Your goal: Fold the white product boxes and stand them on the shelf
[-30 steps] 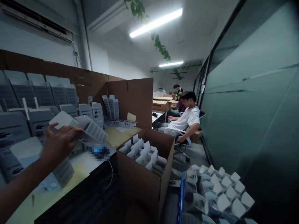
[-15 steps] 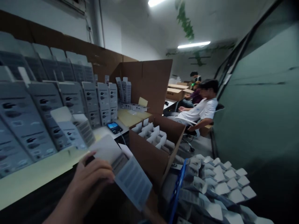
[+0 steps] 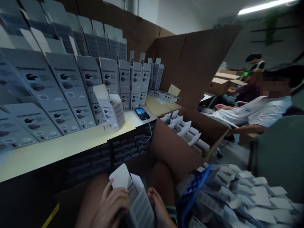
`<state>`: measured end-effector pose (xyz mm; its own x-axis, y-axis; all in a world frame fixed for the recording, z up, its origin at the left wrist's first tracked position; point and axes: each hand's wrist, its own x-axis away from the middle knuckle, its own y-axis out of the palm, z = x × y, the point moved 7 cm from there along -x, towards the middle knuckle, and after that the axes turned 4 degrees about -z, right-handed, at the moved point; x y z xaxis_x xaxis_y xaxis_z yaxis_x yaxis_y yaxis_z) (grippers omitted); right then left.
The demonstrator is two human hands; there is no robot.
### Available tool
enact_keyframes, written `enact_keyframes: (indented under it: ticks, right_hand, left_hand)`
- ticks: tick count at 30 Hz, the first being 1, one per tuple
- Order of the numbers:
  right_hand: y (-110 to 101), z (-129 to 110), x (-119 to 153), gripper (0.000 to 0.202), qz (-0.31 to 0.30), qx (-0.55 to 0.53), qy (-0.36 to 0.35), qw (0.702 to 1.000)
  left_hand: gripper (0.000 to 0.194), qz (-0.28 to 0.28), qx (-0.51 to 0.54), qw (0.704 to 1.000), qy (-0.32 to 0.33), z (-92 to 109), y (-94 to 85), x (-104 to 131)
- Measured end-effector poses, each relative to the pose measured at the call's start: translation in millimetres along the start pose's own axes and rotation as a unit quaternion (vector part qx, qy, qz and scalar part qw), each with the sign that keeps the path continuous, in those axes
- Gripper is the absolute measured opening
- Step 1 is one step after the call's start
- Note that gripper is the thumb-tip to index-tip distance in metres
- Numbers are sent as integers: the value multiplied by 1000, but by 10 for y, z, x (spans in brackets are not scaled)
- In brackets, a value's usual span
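Note:
An open product box (image 3: 140, 205), white and grey with a raised flap, stands tilted over my lap. My left hand (image 3: 114, 202) is closed around its left side, with a finger against the flap. At the box's right side, my right hand (image 3: 158, 202) has its fingers curled against the edge. Something grey shows inside the box, too dim to name. On the worktable (image 3: 71, 150) stands another open box (image 3: 112, 110) with its flap up, in front of rows of similar printed boxes (image 3: 63, 95).
A brown carton (image 3: 175, 145) with white dividers stands ahead right. A blue crate (image 3: 196, 193) full of open-flapped boxes is on my right. A phone (image 3: 142, 113) with a cable lies on the table edge. Seated people (image 3: 268, 107) are farther right.
My view has turned left and down. The held box has come lower over my lap and stands more upright. My right hand now shows clearly at its right side.

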<state>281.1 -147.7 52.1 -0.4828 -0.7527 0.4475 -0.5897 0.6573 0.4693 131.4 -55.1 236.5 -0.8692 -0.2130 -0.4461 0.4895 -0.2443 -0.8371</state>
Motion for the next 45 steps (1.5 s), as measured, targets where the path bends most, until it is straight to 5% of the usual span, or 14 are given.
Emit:
enact_keyframes:
  ticks: [7, 14, 18, 22, 26, 28, 32, 34, 39, 45]
  right_hand:
    - [-60, -64, -76, 24, 23, 8, -24, 999]
    - [-38, -180, 5, 30, 40, 55, 4, 998]
    - [-21, -268, 48, 28, 70, 100, -15, 992]
    - [-54, -387, 29, 19, 78, 141, -51, 986]
    - [-115, -962, 191, 15, 100, 203, -190, 955]
    - [-31, -1365, 407, 9, 79, 290, -321, 898]
    - [505, -1724, 983, 21, -72, 517, -570, 635]
    - [684, -1714, 1107, 26, -119, 558, -601, 560]
    - [929, -1639, 1107, 25, -185, 600, -620, 471]
    - [1052, -1608, 1091, 17, -212, 618, -630, 419]
  left_hand:
    - [43, 78, -15, 988, -129, -116, 392, 190]
    - [104, -17, 159, 975, -152, 254, 1035, 397]
    - [80, -80, 164, 965, -188, 303, 1083, 440]
    - [52, -35, 216, 960, -176, 220, 987, 375]
    - [47, 45, 271, 941, -196, 153, 816, 277]
    - [45, 76, 279, 933, -216, 114, 712, 212]
    - [45, 109, 294, 920, -236, 19, 540, 85]
    - [45, 114, 303, 916, -237, -20, 489, 39]
    - [44, 122, 298, 915, -244, -57, 419, -13]
    - [43, 131, 322, 903, -253, -70, 392, 3]
